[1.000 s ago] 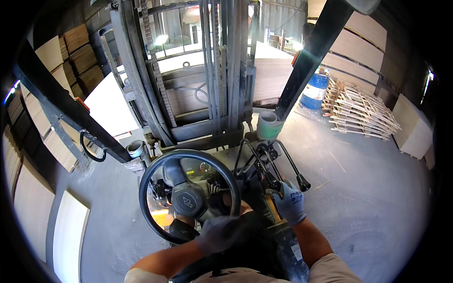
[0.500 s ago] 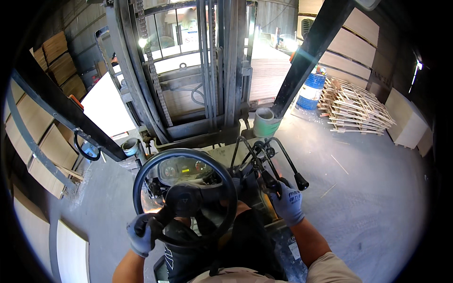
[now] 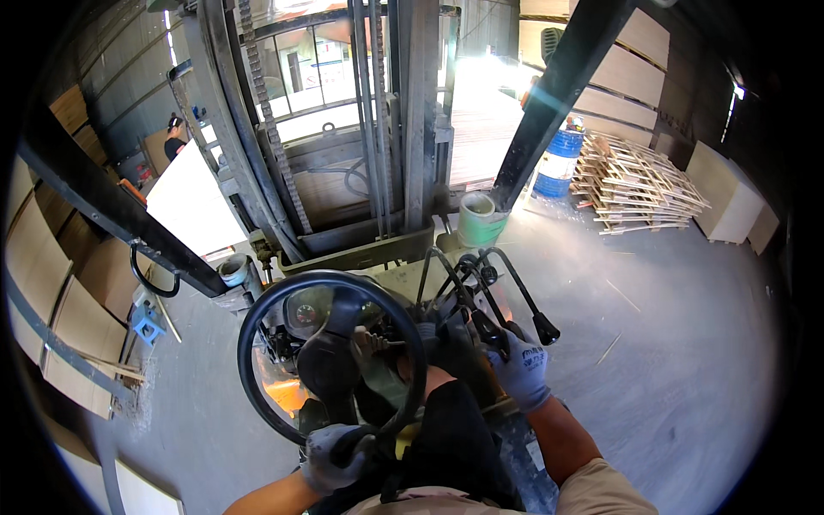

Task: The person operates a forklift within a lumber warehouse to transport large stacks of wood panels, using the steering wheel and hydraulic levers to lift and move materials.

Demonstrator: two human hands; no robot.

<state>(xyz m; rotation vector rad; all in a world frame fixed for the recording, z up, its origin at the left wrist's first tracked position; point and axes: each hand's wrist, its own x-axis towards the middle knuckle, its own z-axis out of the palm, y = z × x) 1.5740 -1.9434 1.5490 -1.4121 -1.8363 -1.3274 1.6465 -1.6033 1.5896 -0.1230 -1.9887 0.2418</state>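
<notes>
I sit at the controls of a forklift. My left hand (image 3: pixel 336 457), in a grey glove, is closed on the black steering wheel (image 3: pixel 245 360) at its lower rim, apparently around a spinner knob mostly hidden by the fingers. My right hand (image 3: pixel 522 373), gloved too, wraps round a black-knobbed control lever (image 3: pixel 489 330) right of the wheel. Beside it another lever (image 3: pixel 544 328) stands untouched. Behind the wheel the dashboard (image 3: pixel 305 311) is partly covered by a spoke. Ahead rises the dark mast (image 3: pixel 421 129) with its chains.
Beyond the mast lies a stack of pale boards (image 3: pixel 193 206), with another person (image 3: pixel 174 142) at its far left. To the right stand a blue drum (image 3: pixel 556 172), a pile of wooden slats (image 3: pixel 635 184) and a board stack (image 3: pixel 725 197). A blue stool (image 3: pixel 148 322) is at left.
My left hand has carried the wheel round from its lower left to the bottom. The surroundings have shifted slightly, and a person has come into sight at left. My right hand stays on the lever.
</notes>
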